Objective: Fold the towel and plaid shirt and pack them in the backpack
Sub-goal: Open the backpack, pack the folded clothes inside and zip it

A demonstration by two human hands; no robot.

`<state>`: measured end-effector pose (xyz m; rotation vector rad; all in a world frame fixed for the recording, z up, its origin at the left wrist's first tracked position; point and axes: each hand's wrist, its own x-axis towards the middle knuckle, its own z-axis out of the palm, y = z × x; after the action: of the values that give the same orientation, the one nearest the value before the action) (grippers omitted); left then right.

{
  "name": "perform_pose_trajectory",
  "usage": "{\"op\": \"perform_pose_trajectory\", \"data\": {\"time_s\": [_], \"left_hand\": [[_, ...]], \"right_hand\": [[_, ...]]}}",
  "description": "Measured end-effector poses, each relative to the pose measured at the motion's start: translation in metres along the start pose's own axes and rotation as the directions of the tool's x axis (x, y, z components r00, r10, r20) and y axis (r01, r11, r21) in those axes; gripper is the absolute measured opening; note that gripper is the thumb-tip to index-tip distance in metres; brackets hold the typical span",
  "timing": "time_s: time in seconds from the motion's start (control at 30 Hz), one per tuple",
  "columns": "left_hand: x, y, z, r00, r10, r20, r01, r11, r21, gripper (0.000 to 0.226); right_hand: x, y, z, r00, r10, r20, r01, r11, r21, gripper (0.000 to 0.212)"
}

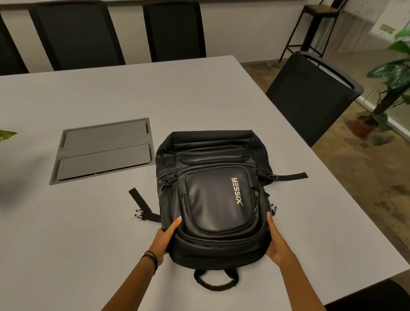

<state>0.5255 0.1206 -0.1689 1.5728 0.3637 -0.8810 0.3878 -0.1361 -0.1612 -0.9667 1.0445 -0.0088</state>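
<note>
On table (69, 218), near its edge, backpack (217, 201) lies flat, looks zipped; left hand (164, 236) and right hand (276, 247) grip its sides; towel, shirt unseen. Risk: tugging slides it off.

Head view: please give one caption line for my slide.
The left hand and the right hand hold a black backpack by its sides, front up, on a grey table.
</note>
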Motion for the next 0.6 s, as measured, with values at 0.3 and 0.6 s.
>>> {"op": "perform_pose_trajectory", "data": {"time_s": [0.3, 0.6], "left_hand": [[0.0, 0.019, 0.004, 0.988, 0.112, -0.105, -0.116, 0.993, -0.035, 0.063], [-0.012, 0.095, -0.002, 0.956, 0.286, -0.069, -0.288, 0.958, -0.015, 0.059]], "right_hand": [[0.005, -0.018, 0.005, 0.983, -0.053, -0.175, 0.032, 0.992, -0.12, 0.053], [-0.024, -0.087, 0.03, 0.928, -0.319, -0.191, 0.251, 0.917, -0.309, 0.036]]}}
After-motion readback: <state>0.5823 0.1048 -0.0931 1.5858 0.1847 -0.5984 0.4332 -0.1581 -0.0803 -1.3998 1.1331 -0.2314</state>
